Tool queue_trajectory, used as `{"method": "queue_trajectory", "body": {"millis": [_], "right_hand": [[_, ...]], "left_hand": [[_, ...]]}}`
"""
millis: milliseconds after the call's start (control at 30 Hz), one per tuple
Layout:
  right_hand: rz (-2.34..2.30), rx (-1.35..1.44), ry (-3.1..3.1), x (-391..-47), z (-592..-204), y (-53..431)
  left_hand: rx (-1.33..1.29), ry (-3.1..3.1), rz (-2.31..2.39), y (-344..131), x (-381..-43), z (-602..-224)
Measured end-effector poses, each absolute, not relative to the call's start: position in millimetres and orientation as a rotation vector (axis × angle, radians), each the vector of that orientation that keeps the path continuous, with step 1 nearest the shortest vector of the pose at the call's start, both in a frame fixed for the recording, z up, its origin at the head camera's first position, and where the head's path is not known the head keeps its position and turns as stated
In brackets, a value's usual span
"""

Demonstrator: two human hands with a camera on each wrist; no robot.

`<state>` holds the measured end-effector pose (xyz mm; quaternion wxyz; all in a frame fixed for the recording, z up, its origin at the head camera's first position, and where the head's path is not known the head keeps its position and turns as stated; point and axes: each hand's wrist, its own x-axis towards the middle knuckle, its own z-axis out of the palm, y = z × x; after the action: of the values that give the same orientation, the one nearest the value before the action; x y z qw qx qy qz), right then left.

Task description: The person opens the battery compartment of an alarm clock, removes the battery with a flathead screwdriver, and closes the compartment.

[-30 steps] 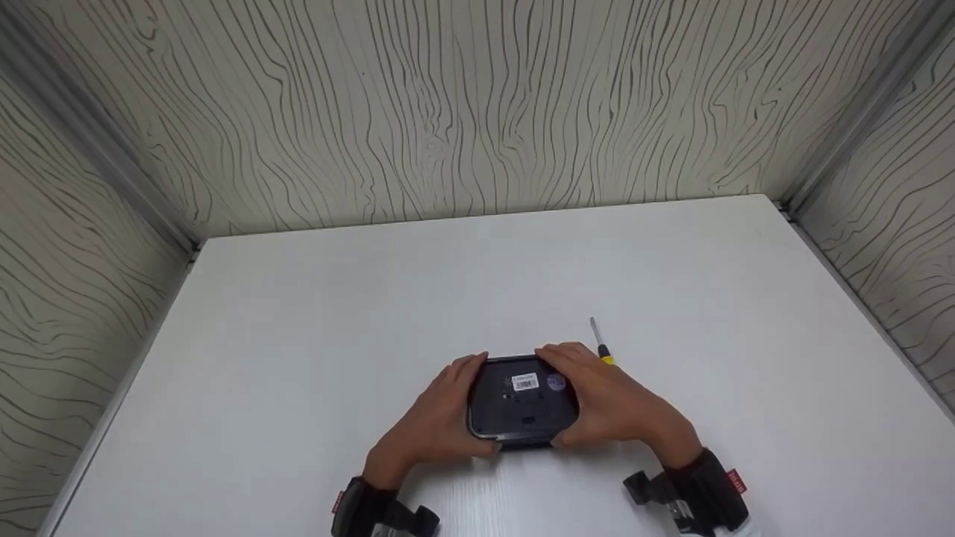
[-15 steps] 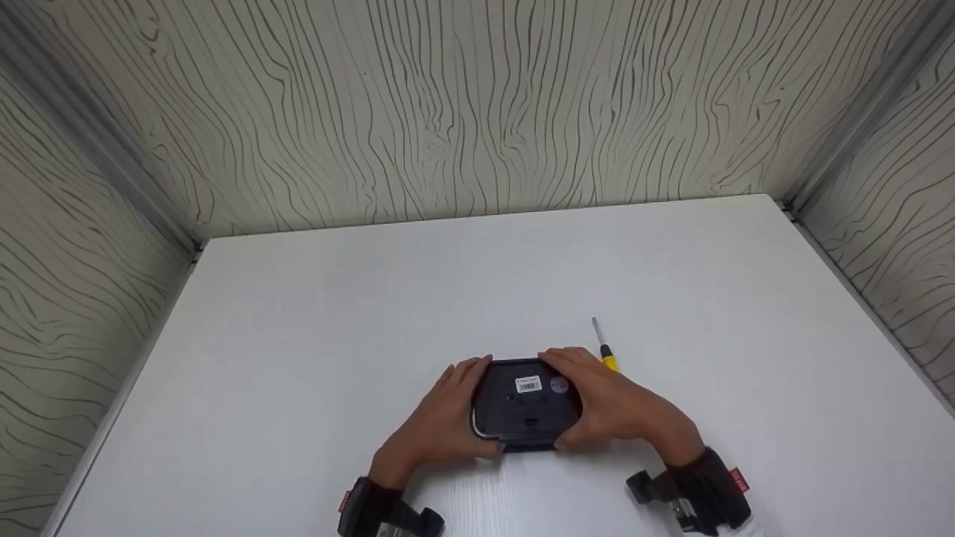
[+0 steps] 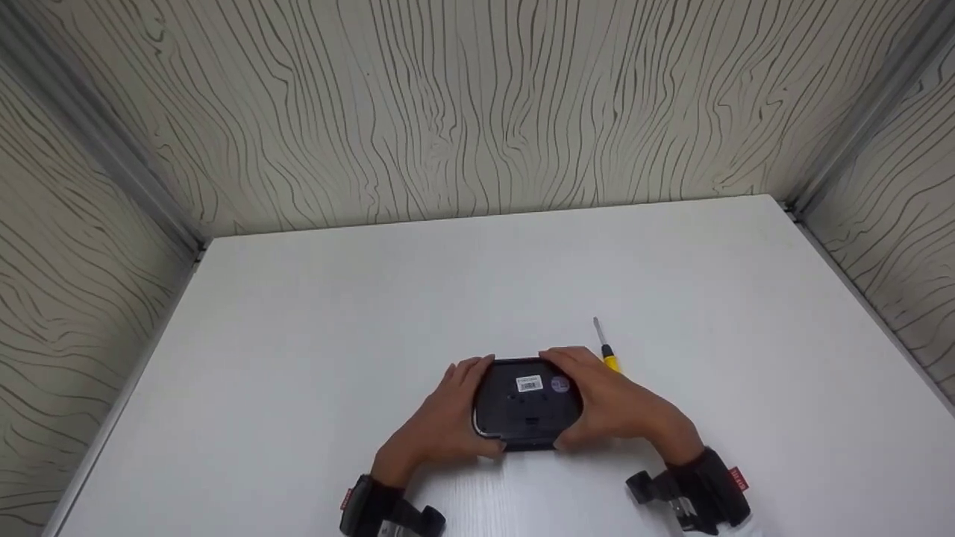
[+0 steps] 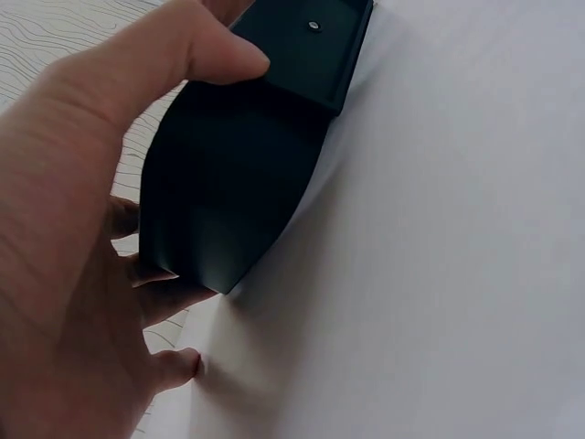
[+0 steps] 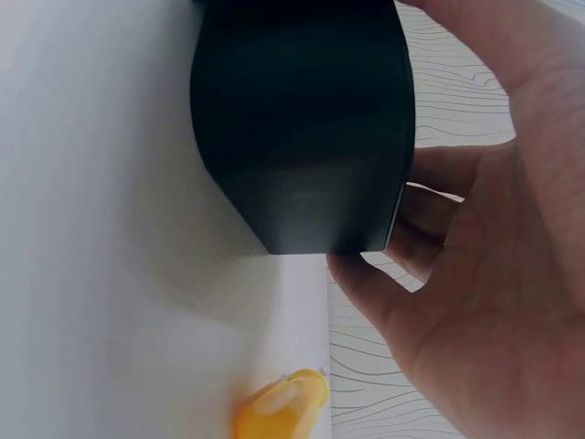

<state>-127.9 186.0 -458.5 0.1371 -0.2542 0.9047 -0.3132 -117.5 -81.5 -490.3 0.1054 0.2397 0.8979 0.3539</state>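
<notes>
A black plastic device (image 3: 531, 409) with rounded sides is held flat-face up between both hands, close over the white table. Its face carries a white barcode label (image 3: 530, 383) and a round purple sticker (image 3: 560, 384). On the left side my left hand (image 3: 446, 419) grips it, fingers at the far edge and thumb at the near edge. My right hand (image 3: 615, 409) grips the opposite side the same way. A small screw (image 4: 313, 26) shows on the device in the left wrist view. The device's underside is hidden.
Just beyond the right hand lies a screwdriver (image 3: 606, 349) with a yellow and black handle, its tip pointing away and its handle end hidden by the hand. The white table (image 3: 336, 321) meets wood-patterned panels at the back and sides.
The right hand has sunk slightly, uncovering more of the screwdriver's yellow handle. Both hands keep their grip, and the device is almost still apart from a slight tilt. The view has shifted a little.
</notes>
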Motion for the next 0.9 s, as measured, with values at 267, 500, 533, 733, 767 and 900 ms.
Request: {"method": "queue_trajectory", "body": {"millis": [267, 500, 533, 733, 767, 900], "right_hand": [[-0.92, -0.731, 2.607, -129.1, -458.2, 188.6], [-0.909, -0.741, 2.614, -129.6, -459.2, 189.9], [-0.912, -0.74, 2.613, -129.7, -459.0, 190.2], [-0.925, -0.718, 2.594, -130.7, -457.4, 190.8], [-0.926, -0.715, 2.59, -130.8, -457.6, 190.7], [-0.934, -0.725, 2.582, -131.2, -458.9, 190.6]], "left_hand": [[0.721, 2.657, 1.04, -79.7, -117.7, -489.4], [0.703, 2.651, 1.03, -78.1, -118.1, -489.8], [0.705, 2.654, 1.03, -77.7, -118.2, -489.7], [0.722, 2.674, 1.016, -76.8, -117.7, -488.9], [0.72, 2.674, 1.014, -77.0, -117.6, -488.8], [0.714, 2.666, 1.022, -77.7, -116.9, -489.5]]}}
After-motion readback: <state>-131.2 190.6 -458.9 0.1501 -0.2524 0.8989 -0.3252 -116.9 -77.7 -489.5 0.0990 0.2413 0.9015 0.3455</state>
